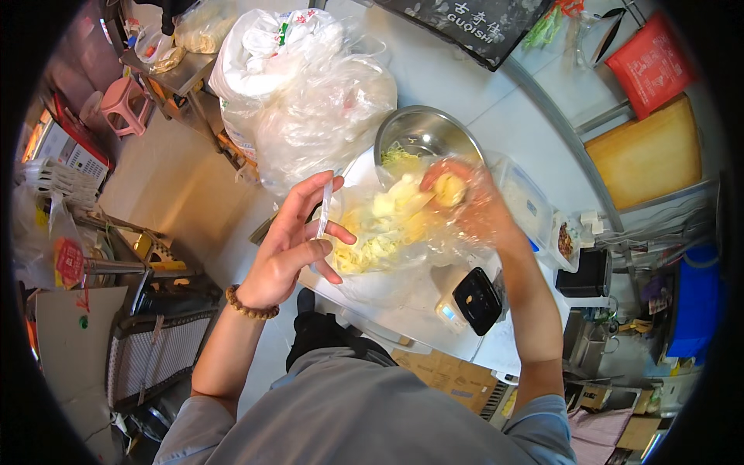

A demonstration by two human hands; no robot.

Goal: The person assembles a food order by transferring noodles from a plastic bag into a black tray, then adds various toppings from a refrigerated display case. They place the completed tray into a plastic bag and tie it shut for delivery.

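Bowl (pixel 457 128): metal, smooth, v. shiny. Just below it, carrier bag (pixel 376 246): thin clear plastic, crinkly, glossy. L. of bowl, big bag (pixel 329 128): clear plastic film, v. wrinkled, w/ bright glints. Below bowl, desk (pixel 403 308): smooth, slight sheen; scale pan (pixel 478 302), black plastic-look. R. of bowl, red bag (pixel 652 66), shiny plastic. Well below bowl: carton (pixel 446 376), matt cardboard; shirt (pixel 333 415), matt cloth. Lower L. of bowl: bracelet (pixel 248 310), wood-look beads, bumpy.

From my remote feed: white table (pixel 403 302) carrying stainless-steel bowl (pixel 449 138), digital scale (pixel 449 313) with black tray (pixel 478 302), clear plastic container (pixel 545 221).
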